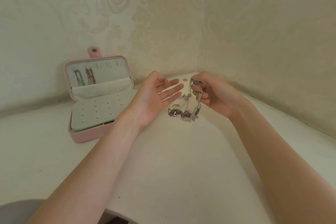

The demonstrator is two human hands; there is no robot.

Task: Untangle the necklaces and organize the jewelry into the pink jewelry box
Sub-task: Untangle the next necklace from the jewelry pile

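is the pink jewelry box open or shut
Open: the pink jewelry box has its lid standing up against the wall, showing two hanging necklaces inside.

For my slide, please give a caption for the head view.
Right hand lifts tangled silver necklaces beside the open pink jewelry box; left hand open.

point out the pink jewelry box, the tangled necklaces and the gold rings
pink jewelry box [85,135], head view, front wall
tangled necklaces [187,114], head view, heap lying on the table
gold rings [176,105], head view, ring band

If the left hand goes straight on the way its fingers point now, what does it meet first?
Probably the silver necklace hanging from the right hand: the left hand is open, its fingers aimed at it. Depth is unclear, so they may pass beside it.
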